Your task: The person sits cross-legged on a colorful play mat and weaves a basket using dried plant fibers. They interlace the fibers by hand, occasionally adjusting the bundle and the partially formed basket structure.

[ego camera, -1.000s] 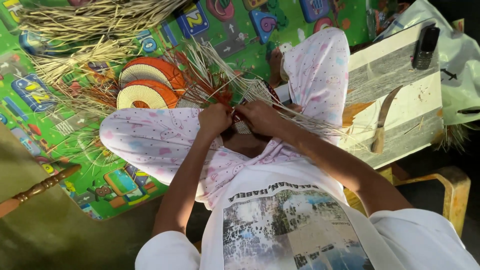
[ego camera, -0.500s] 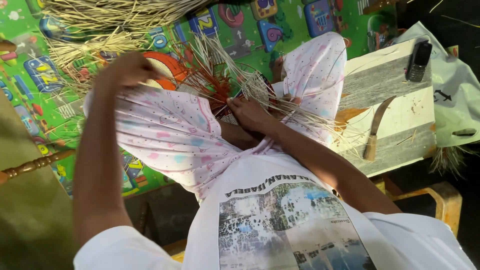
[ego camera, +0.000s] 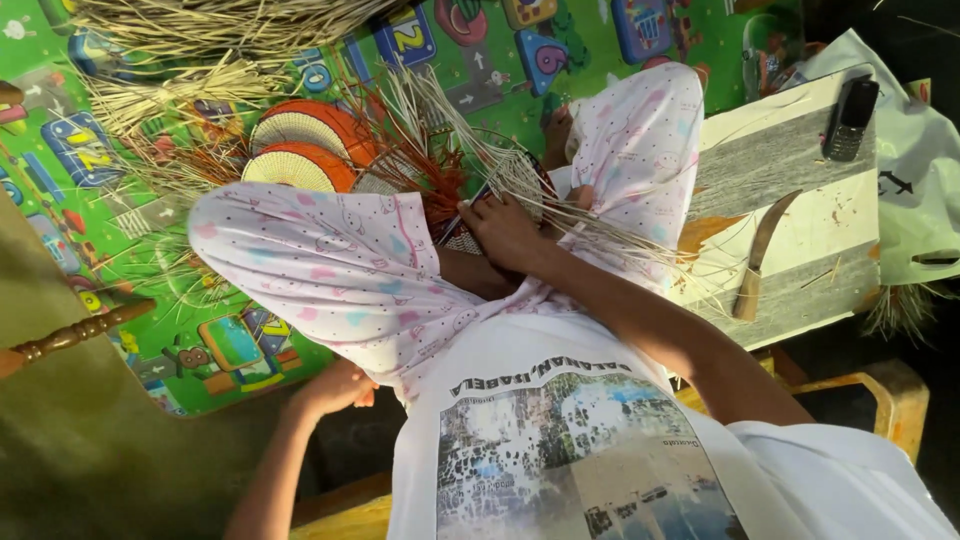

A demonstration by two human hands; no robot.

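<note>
we see pale straw strands [ego camera: 560, 190], orange-rimmed woven discs [ego camera: 300, 150], white trousers [ego camera: 330, 270] with pink dots — and a bright green play mat [ego camera: 560, 40].

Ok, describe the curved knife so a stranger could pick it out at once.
Start at the white and grey board on the right side. Near its lower edge lies the curved knife with a pale wooden handle, its brownish blade arcing upward. The only other thing on the board is a dark mobile phone at the top corner, straight and black.

Bright even daylight on your play mat [ego camera: 560, 90]; deep shadow right of it; sharp focus, mild edge distortion.
</note>
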